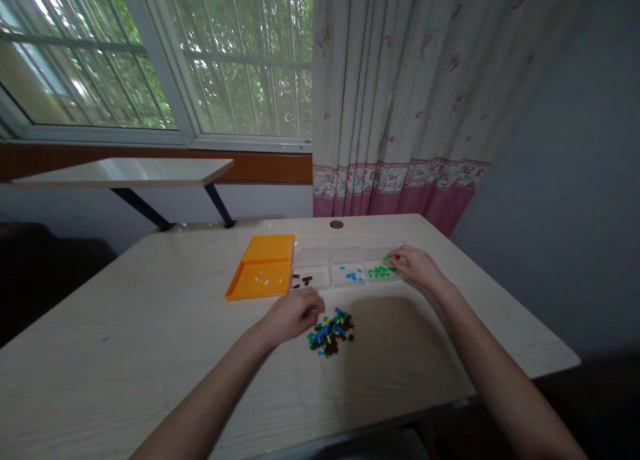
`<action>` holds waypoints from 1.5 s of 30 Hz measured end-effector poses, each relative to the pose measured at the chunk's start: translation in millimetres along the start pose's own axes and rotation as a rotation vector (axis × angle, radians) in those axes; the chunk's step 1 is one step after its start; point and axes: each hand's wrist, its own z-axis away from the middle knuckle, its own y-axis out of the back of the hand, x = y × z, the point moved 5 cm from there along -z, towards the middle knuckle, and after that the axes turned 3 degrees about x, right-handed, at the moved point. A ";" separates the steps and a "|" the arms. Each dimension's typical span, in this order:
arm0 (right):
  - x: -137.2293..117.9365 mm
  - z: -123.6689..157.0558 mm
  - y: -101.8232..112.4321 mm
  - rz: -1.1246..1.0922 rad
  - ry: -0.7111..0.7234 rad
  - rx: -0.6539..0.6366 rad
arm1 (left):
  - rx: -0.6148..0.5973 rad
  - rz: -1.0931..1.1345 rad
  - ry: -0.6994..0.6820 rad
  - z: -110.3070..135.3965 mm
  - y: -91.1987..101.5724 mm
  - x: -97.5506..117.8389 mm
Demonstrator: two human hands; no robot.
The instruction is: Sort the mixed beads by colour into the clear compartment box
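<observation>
My right hand (414, 265) is over the right-hand clear box, its fingers pinched on a small green block (386, 259). Below it, several green blocks (380, 272) lie in that box. My left hand (299, 313) is closed, fingers curled, just left of a mixed pile of small blocks (331, 333) on the table; whatever its fingertips hold is hidden. The pile mixes blue, green, brown and yellow pieces. Blue blocks (352, 274) lie in the middle clear box, brown blocks (303, 281) in the left one. White pieces (262, 278) sit in the open orange box (250, 293).
The clear boxes have their transparent lids (345, 252) folded back, side by side with the orange box on the pale wooden table (165, 340). A raised shelf (135, 170) on black legs stands at the back left. Behind are a window and a curtain (395, 100).
</observation>
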 end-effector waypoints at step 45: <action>-138.8 24.4 -50.9 -0.122 0.306 -0.096 | 0.052 -0.113 -0.020 -1.7 3.3 10.9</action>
